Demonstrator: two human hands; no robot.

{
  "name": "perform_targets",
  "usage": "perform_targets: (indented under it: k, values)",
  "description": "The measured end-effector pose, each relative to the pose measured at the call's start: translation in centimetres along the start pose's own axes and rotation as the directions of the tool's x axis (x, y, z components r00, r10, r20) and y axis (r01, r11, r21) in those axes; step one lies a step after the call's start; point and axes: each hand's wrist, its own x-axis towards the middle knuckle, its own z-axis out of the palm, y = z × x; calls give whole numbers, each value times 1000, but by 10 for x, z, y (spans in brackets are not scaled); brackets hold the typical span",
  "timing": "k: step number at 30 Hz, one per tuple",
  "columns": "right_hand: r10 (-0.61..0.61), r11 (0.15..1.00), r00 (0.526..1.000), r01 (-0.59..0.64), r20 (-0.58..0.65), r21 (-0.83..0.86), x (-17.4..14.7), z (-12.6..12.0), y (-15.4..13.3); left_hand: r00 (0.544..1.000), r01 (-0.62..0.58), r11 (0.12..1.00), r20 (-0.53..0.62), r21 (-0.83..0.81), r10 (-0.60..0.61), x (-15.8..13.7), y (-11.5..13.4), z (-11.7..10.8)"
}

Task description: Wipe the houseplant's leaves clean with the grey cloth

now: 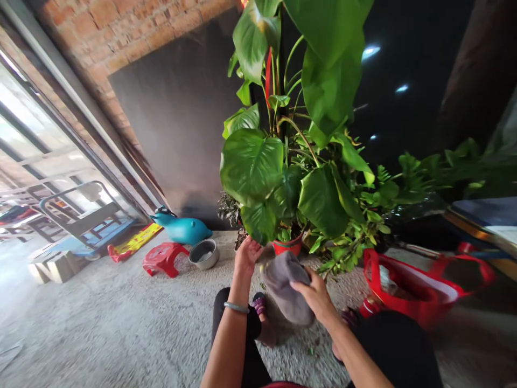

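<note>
A large green leaf (pixel 259 222) hangs low on a tall potted plant, and its lower edge meets the fingers of my left hand (pixel 247 253). That hand is turned palm up with fingers apart beneath the leaf; its fingertips are partly hidden. In my right hand (pixel 316 295) a bunched grey cloth (pixel 286 291) is gripped, held in front of the plant's red pot (pixel 287 246). Broad leaves (pixel 252 164) rise above both hands, some with a glossy surface.
To the left stand a grey metal bowl (pixel 204 254), a red plastic stool (pixel 165 258) and a blue inflatable-looking toy (pixel 188 230). A red bag (pixel 420 291) sits on the right. Smaller leafy plants (pixel 363 231) crowd beside the pot. A dark panel (pixel 173 118) stands behind.
</note>
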Motion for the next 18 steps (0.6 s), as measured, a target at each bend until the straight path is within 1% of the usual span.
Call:
perform_targets:
  k: [1, 2, 3, 4, 5, 6, 7, 8, 9, 10, 11, 12, 13, 14, 15, 16, 17, 18]
  values:
    - [48, 998, 998, -47, -34, 31, -9, -12, 15, 996, -45, 999, -77, 29, 47, -4, 5, -3]
    - [101, 993, 992, -96, -79, 67, -13, -25, 24, 981, -122, 991, -147, 52, 129, -8, 11, -4]
    - [154, 985, 979, -141, -136, 102, -15, -39, 28, 954, -222, 973, -192, 63, 230, -13, 19, -3]
    - [196, 976, 959, -172, -206, 131, -12, -53, 25, 919, -329, 943, -209, 57, 333, -18, 28, 2]
    - [218, 971, 935, -180, -281, 154, -8, -66, 15, 887, -422, 906, -192, 33, 420, -22, 38, 9]
    - [216, 971, 906, -160, -364, 178, -1, -77, -2, 863, -487, 873, -151, -1, 482, -25, 48, 18]
    - [191, 972, 871, -105, -452, 208, 8, -86, -25, 849, -525, 851, -94, -36, 520, -27, 58, 28]
    - [146, 971, 841, -22, -521, 237, 17, -90, -53, 844, -536, 842, -28, -64, 535, -28, 68, 39]
    - [76, 958, 797, 108, -599, 266, 28, -91, -84, 846, -528, 845, 39, -82, 532, -28, 76, 51]
    - [-11, 923, 750, 262, -661, 282, 40, -86, -116, 855, -503, 859, 94, -93, 511, -27, 82, 62]
    - [-122, 864, 721, 415, -682, 283, 52, -78, -146, 867, -471, 877, 131, -98, 481, -26, 86, 72]
    - [-241, 786, 675, 557, -697, 267, 64, -66, -173, 880, -439, 893, 150, -103, 450, -24, 87, 81]
    - [-338, 702, 606, 672, -720, 236, 76, -52, -196, 893, -411, 905, 154, -106, 423, -22, 85, 87]
    - [-429, 666, 595, 717, -680, 206, 87, -36, -212, 904, -387, 915, 149, -110, 400, -20, 82, 91]
    - [-494, 675, 617, 716, -612, 177, 94, -21, -221, 913, -366, 924, 151, -111, 380, -18, 77, 93]
    - [-539, 709, 670, 688, -510, 155, 98, -7, -224, 919, -346, 932, 161, -107, 360, -17, 72, 92]
    - [-546, 767, 748, 628, -377, 134, 98, 4, -220, 922, -330, 939, 178, -101, 343, -15, 67, 89]
    - [-513, 829, 825, 548, -236, 114, 93, 11, -212, 922, -321, 943, 198, -90, 333, -14, 63, 84]
